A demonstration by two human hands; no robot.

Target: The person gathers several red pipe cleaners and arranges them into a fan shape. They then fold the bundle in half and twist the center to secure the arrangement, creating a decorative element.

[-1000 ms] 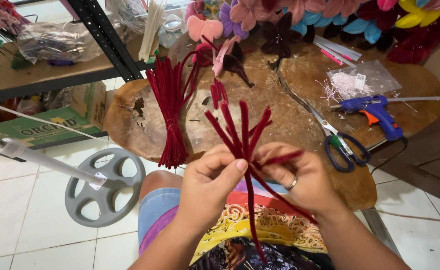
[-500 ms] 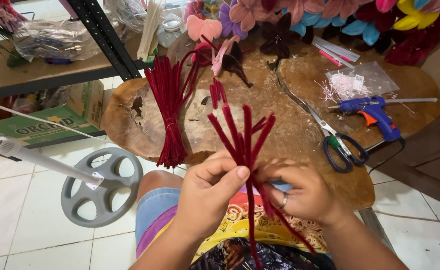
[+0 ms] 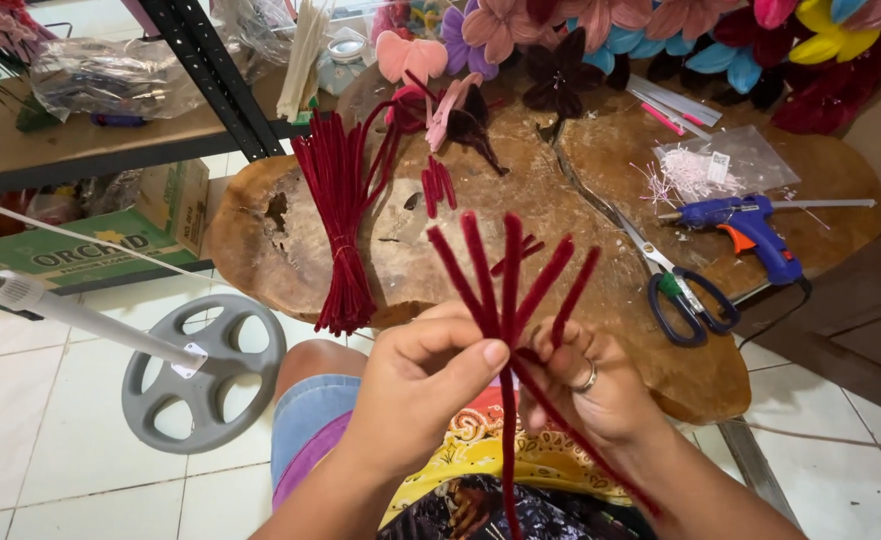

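Both hands pinch red stems (image 3: pixel 506 290) over tabletop's (image 3: pixel 581 215) near edge: left hand (image 3: pixel 426 375) fingers pressed, right hand (image 3: pixel 596 385) fingers curled round them.

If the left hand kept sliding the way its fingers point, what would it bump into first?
The left hand points rightward, pinching the dark red pipe cleaners. Straight on, it would probably first meet the right hand just behind those stems, though depth is hard to judge.
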